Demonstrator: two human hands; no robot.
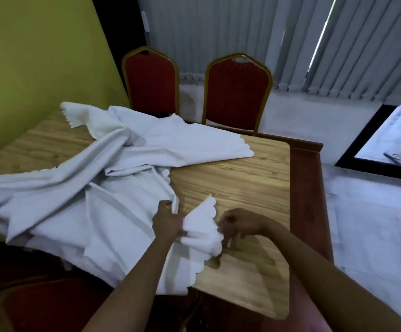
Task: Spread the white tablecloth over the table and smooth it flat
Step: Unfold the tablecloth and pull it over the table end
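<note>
Nearest the desk's front edge, left hand grips a bunched fold of the white tablecloth; right hand pinches its scalloped corner, likely to find an edge and pull it open. Right fingertips partly hidden by cloth. Tablecloth lies crumpled over the desk's left half, trailing off-frame. Beyond the desk's far edge: two red chairs, seats hidden.

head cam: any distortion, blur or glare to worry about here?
Head view: wide-angle bending curves the table edge and blinds; overall soft, low-detail focus; bright daylight leaks through a blind gap, no glare on the tablecloth; right hand casts a soft shadow on the wood.
</note>
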